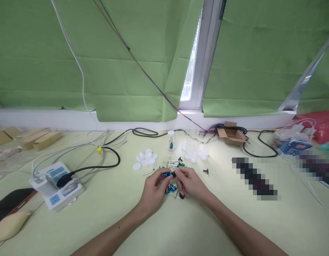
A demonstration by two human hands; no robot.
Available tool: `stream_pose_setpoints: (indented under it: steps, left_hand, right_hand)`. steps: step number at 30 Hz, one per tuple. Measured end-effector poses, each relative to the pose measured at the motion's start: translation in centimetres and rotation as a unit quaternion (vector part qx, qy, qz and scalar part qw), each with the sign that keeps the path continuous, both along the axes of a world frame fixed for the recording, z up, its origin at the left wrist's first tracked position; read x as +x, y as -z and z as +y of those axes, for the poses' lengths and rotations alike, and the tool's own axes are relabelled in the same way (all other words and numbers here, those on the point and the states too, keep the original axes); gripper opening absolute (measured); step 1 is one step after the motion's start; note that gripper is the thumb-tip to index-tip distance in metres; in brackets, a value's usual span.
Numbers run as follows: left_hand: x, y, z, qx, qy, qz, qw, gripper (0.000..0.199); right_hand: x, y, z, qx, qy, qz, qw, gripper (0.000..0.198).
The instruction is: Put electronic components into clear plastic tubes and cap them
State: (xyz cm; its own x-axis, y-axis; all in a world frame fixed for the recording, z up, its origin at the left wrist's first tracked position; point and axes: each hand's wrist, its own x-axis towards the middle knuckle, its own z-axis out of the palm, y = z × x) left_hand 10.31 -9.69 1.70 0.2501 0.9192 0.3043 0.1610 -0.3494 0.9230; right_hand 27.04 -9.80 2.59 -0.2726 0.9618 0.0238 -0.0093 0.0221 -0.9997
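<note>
My left hand (157, 185) pinches a small shiny blue metal part (166, 174) above the table. Fingers of my right hand (190, 182) close on a small black piece (173, 174) against its end; whether the two are joined cannot be made out. Below and around my hands lies a pile of more blue parts (173, 187), bent wires (172, 163), black pieces and a bit of green, partly hidden by my fingers. Behind them stands a capped see-through tube (171, 141) with a blue part inside. A black T-shaped piece (205, 171) lies to the right.
White caps (145, 159) cluster left of the tube, and see-through tubes (191, 147) stand on its right. A power strip (59, 185) with cables sits at left. Along the back are an open cardboard box (231, 135), black cables (145, 133) and tan boxes (41, 138).
</note>
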Motion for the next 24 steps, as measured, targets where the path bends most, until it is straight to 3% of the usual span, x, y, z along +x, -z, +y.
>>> stream_pose_setpoints:
  steps: [9,21,24]
  left_hand:
    - [-0.09,0.15,0.18,-0.011,-0.008,-0.015,1.000,0.020]
    - [0.04,0.02,-0.10,0.006,0.002,0.002,1.000,0.018]
    - [0.07,0.04,-0.02,-0.001,-0.006,-0.008,1.000,0.019]
  right_hand:
    - [0.45,-0.21,-0.12,-0.010,-0.030,0.036,0.999,0.037]
    - [0.10,0.08,0.22,-0.038,-0.015,0.032,0.999,0.053]
    - [0.16,-0.04,0.15,-0.042,-0.005,0.038,0.998,0.049]
